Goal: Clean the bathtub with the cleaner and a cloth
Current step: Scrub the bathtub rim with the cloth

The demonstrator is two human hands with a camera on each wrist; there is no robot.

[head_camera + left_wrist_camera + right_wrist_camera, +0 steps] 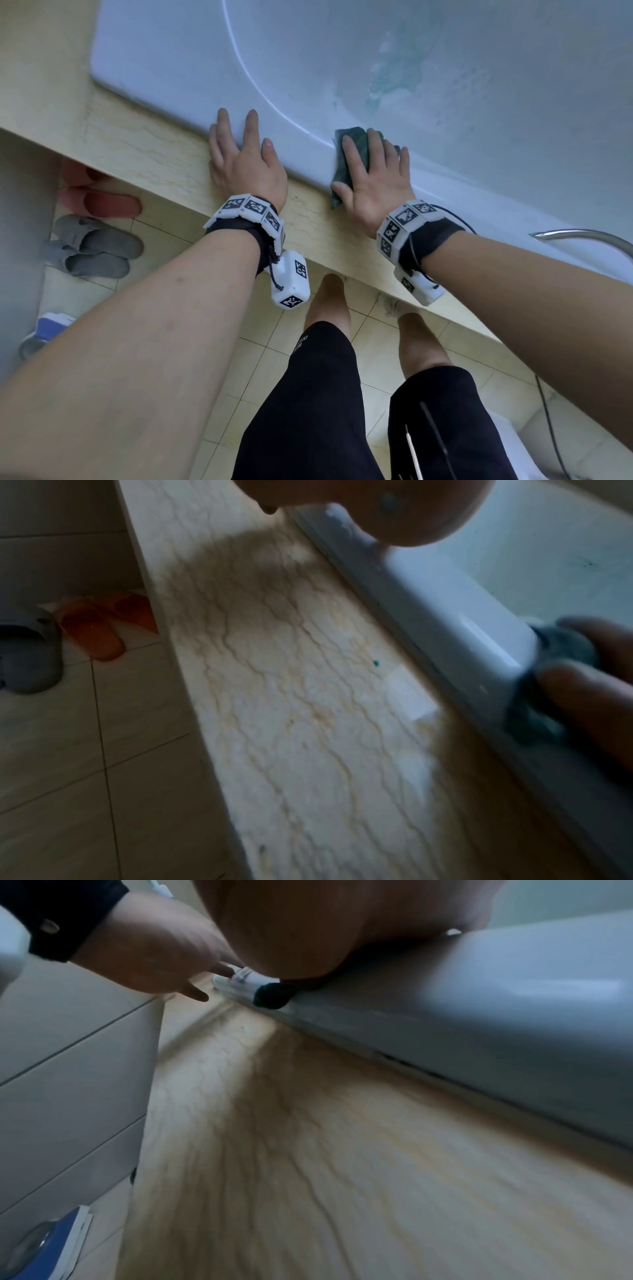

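The white bathtub [191,58] fills the upper part of the head view, with teal cleaner smears [394,78] on its inner wall. My right hand [373,178] lies flat with spread fingers on a dark green cloth [356,150], pressing it onto the tub's near rim. The cloth [561,647] also shows in the left wrist view under my right fingers [589,693], and a corner of the cloth [274,996] sticks out below my palm in the right wrist view. My left hand [243,154] rests flat on the rim and the beige ledge, holding nothing. The cleaner bottle is not in view.
A beige marble ledge [137,147] runs along the tub's front. Pink slippers [99,202] and grey slippers [96,246] lie on the tiled floor at left. A chrome tap spout [582,236] curves in at the right. My legs in black shorts [325,411] stand against the ledge.
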